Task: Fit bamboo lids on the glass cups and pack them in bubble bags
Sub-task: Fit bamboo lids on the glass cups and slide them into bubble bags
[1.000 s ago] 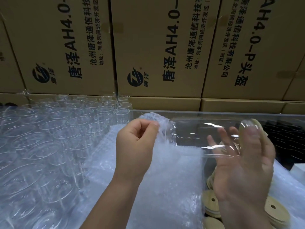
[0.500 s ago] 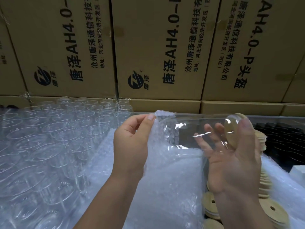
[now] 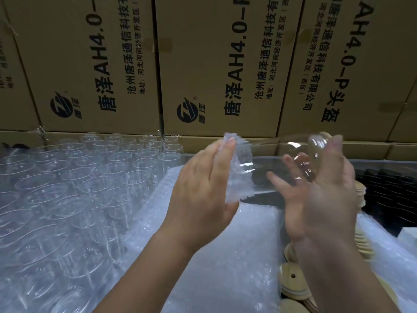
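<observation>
My left grip pinches the bubble bag, held up by its mouth. My right grip curls round the lidded cup, which lies sideways, its free end just beside the bag. Spare lids lie below.

I saw cardboard boxes stacked along the back, each printed "AH4.0-P" in dark letters. At the far right sat a black ridged mass, with a white block just beside it.

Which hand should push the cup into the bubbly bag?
Probably the right hand: it holds the cup sideways, one end pointing at the bag. The left hand pinches the bag beside that end, so it seems better used holding the bag.
</observation>
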